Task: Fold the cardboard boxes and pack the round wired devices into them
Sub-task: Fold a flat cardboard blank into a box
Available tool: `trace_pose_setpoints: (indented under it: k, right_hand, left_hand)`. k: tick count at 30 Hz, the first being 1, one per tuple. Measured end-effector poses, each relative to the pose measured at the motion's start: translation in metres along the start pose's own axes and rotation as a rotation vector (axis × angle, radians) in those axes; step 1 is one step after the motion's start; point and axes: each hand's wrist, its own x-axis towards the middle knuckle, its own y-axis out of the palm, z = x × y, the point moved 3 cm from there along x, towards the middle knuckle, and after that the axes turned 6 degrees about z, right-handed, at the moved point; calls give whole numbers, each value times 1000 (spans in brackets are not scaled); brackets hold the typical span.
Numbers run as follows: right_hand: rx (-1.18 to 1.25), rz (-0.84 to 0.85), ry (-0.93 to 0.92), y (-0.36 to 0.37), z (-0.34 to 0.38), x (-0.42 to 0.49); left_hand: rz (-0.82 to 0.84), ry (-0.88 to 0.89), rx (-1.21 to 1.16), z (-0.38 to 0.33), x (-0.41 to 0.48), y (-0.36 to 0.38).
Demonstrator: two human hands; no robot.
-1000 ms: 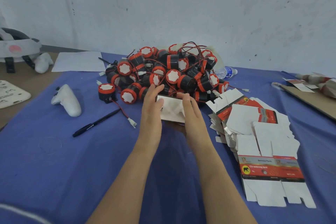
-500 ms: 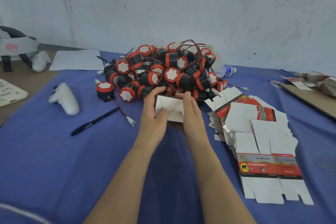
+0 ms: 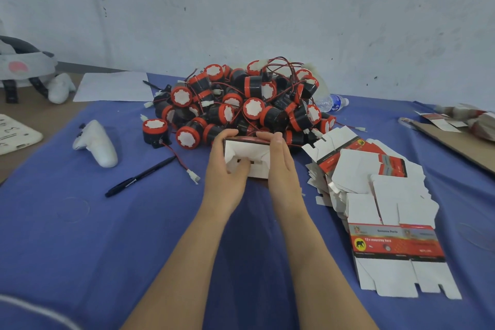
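A white headset [image 3: 25, 68] sits far left of the pile of round wired devices [image 3: 249, 107], at the table's edge. A sheet of paper [image 3: 115, 86] lies just left of the pile, towards the wall. Left of the pile and nearer the camera, a white controller [image 3: 97, 144] and a black pen [image 3: 139, 177] lie on the blue cloth [image 3: 120, 249]. One lone device [image 3: 154, 128] stands upright at the pile's near-left foot, its red wire trailing towards the pen. Directly in front of the pile, almost touching it, a person holds a partly folded cardboard box [image 3: 247, 158] off the cloth, white flaps facing the camera. The left hand [image 3: 227, 171] grips the box's left side, fingers curled over the far top edge and thumb pressed on the flaps. The right hand [image 3: 284, 169] clasps the right side, fingers close together along the wall and tips hooked over the top edge. A clear water bottle [image 3: 330, 102] lies on its side against the pile's right flank. A fanned stack of flat box blanks [image 3: 388, 195], white and red, spreads right of the pile towards the camera. Brown cardboard [image 3: 455, 142] lies far right of the pile.
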Motion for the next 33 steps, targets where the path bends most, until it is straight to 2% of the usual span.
trace_pose_setpoints:
  k: [3,6,10,17,21,26,33]
  right_hand:
    - [-5,8,-18,0,2,-1]
    - [1,-34,-23,-3,6,-1]
    - [31,-73,-73,-4,9,-2]
    - [-41,-23,-188,1,12,-4]
    - [-188,-16,-138,-4,6,0]
    - [-633,106,-285,5,5,-3]
    - [-627,191,-244,6,6,-4]
  left_hand:
    - [-2,-47,-151,-1,0,0]
    - [-13,-196,-381,1,2,4]
    - [-68,-317,-403,0,4,4]
    - [45,-224,-346,-3,2,2]
    - [-75,-146,-238,2,3,-2]
    - [-288,-110,-160,6,5,-14]
    - [-258,-34,-188,3,5,-11]
